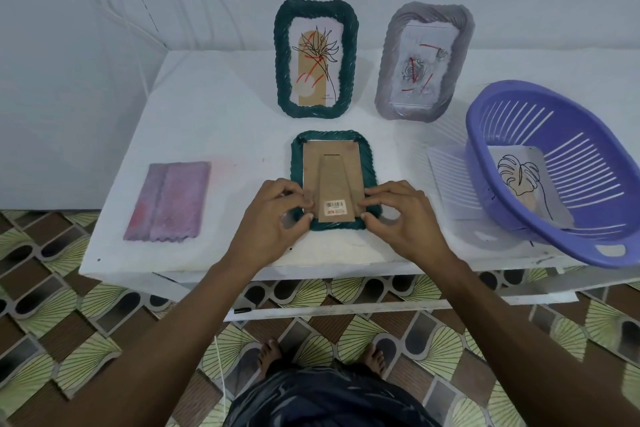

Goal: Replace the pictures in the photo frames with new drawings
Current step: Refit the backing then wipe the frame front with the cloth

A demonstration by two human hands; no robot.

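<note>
Your left grip (273, 215) and right grip (398, 215) pinch the backing board (332, 173) of a face-down green frame (297, 163). Next, you likely need to lift the board out.

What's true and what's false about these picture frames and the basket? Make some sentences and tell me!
1. One green frame lies face down on the table. True.
2. The left hand and right hand both pinch at its cardboard back. True.
3. The basket is red. False: it is purple.
4. Three frames stand at the back. False: two stand there, a second green frame and a grey frame.
5. A leaf drawing lies in the basket. True.
</note>
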